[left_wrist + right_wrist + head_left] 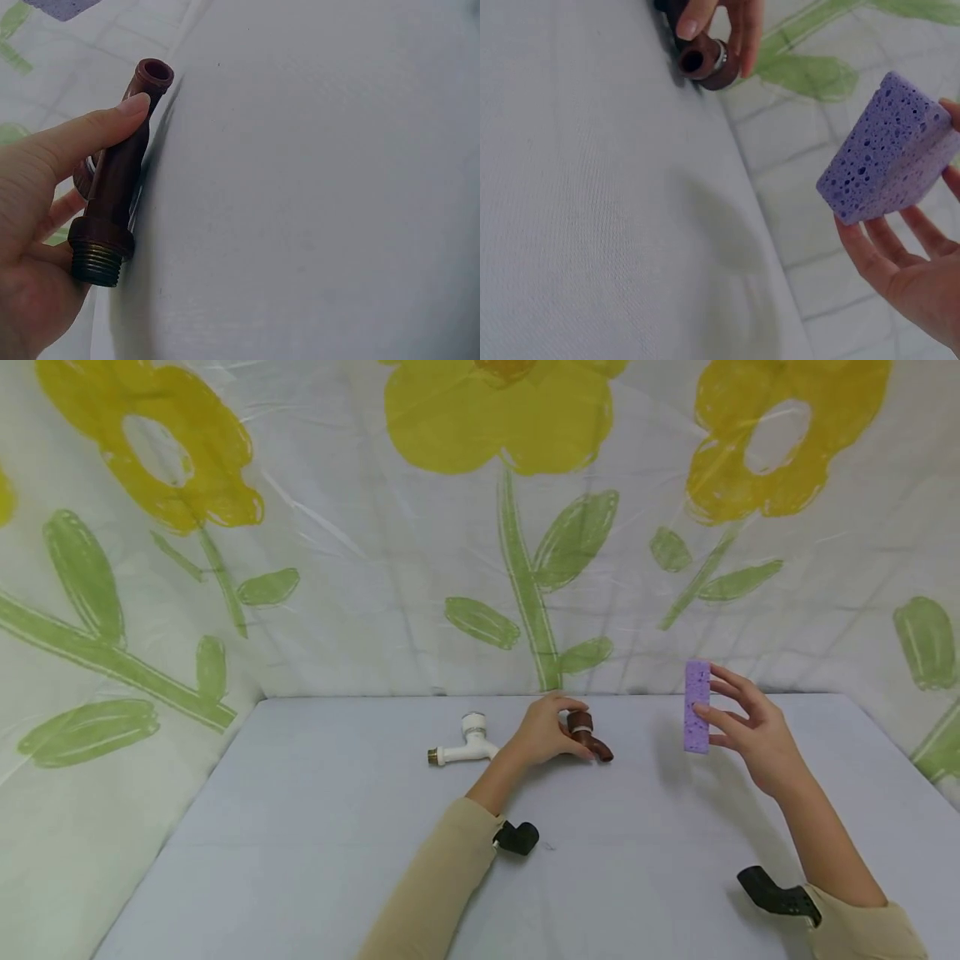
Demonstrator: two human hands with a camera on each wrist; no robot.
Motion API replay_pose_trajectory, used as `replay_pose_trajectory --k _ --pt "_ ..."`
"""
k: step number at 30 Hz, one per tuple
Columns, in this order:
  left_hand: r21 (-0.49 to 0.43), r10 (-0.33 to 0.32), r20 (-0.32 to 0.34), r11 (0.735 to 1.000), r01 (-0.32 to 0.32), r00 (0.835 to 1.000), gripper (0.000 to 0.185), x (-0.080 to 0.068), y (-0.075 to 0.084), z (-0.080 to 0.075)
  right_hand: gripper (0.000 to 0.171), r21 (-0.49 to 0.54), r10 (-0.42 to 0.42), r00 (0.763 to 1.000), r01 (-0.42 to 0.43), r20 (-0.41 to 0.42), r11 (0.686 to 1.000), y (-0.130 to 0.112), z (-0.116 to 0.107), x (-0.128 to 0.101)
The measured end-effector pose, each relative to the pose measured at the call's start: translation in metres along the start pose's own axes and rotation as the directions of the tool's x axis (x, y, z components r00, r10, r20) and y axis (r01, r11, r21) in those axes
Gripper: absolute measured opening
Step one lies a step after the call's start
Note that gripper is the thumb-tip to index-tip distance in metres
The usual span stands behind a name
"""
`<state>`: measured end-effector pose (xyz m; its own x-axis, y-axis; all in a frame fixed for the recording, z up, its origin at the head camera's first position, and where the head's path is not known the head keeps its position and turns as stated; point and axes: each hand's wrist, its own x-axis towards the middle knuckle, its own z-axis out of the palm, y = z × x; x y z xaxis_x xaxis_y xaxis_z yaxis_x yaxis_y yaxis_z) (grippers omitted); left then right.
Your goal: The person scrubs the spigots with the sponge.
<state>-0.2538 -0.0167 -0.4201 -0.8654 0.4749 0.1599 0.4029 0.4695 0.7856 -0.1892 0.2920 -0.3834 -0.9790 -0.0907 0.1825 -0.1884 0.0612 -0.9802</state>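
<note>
My left hand (542, 731) grips a brown faucet (582, 723) near the back of the table, its spout pointing right in the head view. In the left wrist view the thumb lies along the body of the faucet (116, 176), and its threaded end shows below. A purple porous sponge (697, 707) is in my right hand (761, 735), held upright above the table between thumb and fingers. The right wrist view shows the sponge (892, 150) with fingertips on its edges. Just left of my left hand lies a white faucet (472, 742) with a brass threaded end, partly covered by the hand.
The table (300, 843) has a pale cover. Behind it hangs a white sheet (360, 577) printed with yellow flowers and green leaves, meeting the table's back edge. Black wrist-worn devices (517, 838) sit at both sleeves.
</note>
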Motion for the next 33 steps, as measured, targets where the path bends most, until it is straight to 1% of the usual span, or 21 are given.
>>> replay_pose_trajectory --k 3,8,11,14,18,22,25,29,33 --pt "0.011 -0.003 -0.007 1.000 0.003 1.000 0.073 0.001 -0.001 0.001 0.062 -0.001 -0.003 1.000 0.003 0.000 1.000 0.000 -0.001 0.000" --pt "0.013 -0.009 0.006 1.000 0.009 1.000 0.075 -0.001 -0.003 0.000 0.061 0.013 -0.011 1.000 0.011 0.006 1.000 -0.001 -0.001 -0.001" --pt "0.017 -0.023 0.012 1.000 0.023 1.000 0.074 -0.005 -0.002 -0.005 0.061 0.020 -0.016 1.000 0.016 0.011 1.000 -0.002 -0.001 -0.001" --pt "0.022 -0.040 -0.006 0.999 0.040 0.999 0.070 -0.010 0.000 -0.012 0.060 0.028 -0.021 1.000 0.020 0.016 0.999 -0.003 0.001 -0.001" --pt "0.003 -0.055 -0.054 0.998 0.055 0.997 0.059 -0.021 0.001 -0.028 0.059 0.042 -0.023 0.999 0.022 0.022 0.999 -0.005 0.006 0.001" --pt "-0.039 -0.062 -0.111 0.998 0.058 0.992 0.053 -0.038 -0.002 -0.050 0.059 0.034 -0.022 0.999 0.021 0.036 0.999 -0.006 0.014 0.005" --pt "-0.076 -0.082 -0.156 0.995 0.070 0.984 0.051 -0.051 -0.005 -0.066 0.058 0.026 -0.025 0.999 0.023 0.048 0.999 -0.007 0.021 0.007" --pt "-0.118 -0.130 -0.203 0.987 0.108 0.970 0.048 -0.070 -0.010 -0.085 0.058 0.019 -0.030 0.997 0.029 0.065 0.999 -0.008 0.032 0.012" --pt "-0.145 -0.168 -0.217 0.980 0.138 0.962 0.045 -0.087 -0.018 -0.102 0.058 -0.035 -0.025 0.997 0.027 0.077 0.999 -0.009 0.043 0.017"
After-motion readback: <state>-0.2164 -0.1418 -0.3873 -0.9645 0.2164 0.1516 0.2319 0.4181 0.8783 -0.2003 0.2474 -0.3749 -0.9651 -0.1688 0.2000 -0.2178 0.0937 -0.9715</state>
